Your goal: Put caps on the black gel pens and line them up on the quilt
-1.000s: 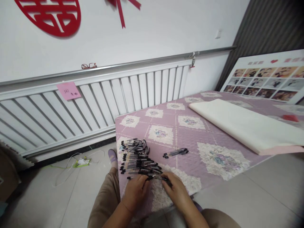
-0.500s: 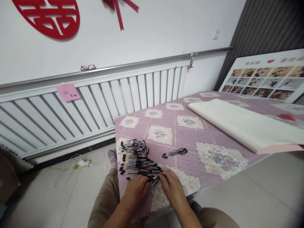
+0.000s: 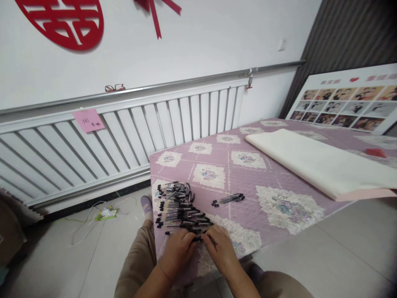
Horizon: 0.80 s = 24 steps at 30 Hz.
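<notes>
A pile of several clear pens with black caps [image 3: 178, 205] lies near the corner of a bed covered in a purple patterned quilt [image 3: 248, 182]. My left hand [image 3: 178, 250] and my right hand [image 3: 218, 250] meet at the near end of the pile, fingertips pinching one pen [image 3: 198, 237] between them. A small separate group of pens [image 3: 228, 199] lies to the right of the pile, apart from both hands.
A folded cream sheet [image 3: 319, 163] lies across the bed at the right, with a photo board [image 3: 344, 101] leaning behind it. A white radiator [image 3: 124, 136] with a pink note [image 3: 88, 120] lines the wall. My knees sit against the bed's near corner.
My right hand has slid left toward the left hand, so the fingertips now come together on one pen at the pile's near end.
</notes>
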Tool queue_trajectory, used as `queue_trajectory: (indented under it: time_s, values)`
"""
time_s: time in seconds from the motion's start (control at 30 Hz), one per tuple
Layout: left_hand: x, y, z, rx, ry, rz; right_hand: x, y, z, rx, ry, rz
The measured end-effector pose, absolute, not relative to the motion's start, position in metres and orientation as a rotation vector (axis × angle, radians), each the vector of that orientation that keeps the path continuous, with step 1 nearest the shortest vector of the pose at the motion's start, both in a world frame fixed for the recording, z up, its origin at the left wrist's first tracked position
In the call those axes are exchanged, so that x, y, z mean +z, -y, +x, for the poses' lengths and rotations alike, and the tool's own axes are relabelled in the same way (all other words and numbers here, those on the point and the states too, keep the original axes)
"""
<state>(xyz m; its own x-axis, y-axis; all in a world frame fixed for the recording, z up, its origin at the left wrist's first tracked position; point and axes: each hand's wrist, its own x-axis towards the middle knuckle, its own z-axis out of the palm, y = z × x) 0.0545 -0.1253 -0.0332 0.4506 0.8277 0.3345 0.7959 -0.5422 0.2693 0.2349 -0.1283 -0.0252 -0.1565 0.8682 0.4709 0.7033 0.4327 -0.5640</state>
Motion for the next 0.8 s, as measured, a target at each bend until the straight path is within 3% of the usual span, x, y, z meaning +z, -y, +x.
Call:
queue_trajectory:
  time_s: [0.6, 0.8]
  values:
    - [-0.0274, 0.1263, 0.0557, 0.554, -1.528, 2.573, -0.0184, 0.1288, 0.2367, 0.763, 1.791, -1.223]
    - [-0.0266, 0.1265, 0.0558, 0.57, -1.505, 2.578, -0.0162, 0.1297, 0.2357, 0.733, 1.74, -1.305]
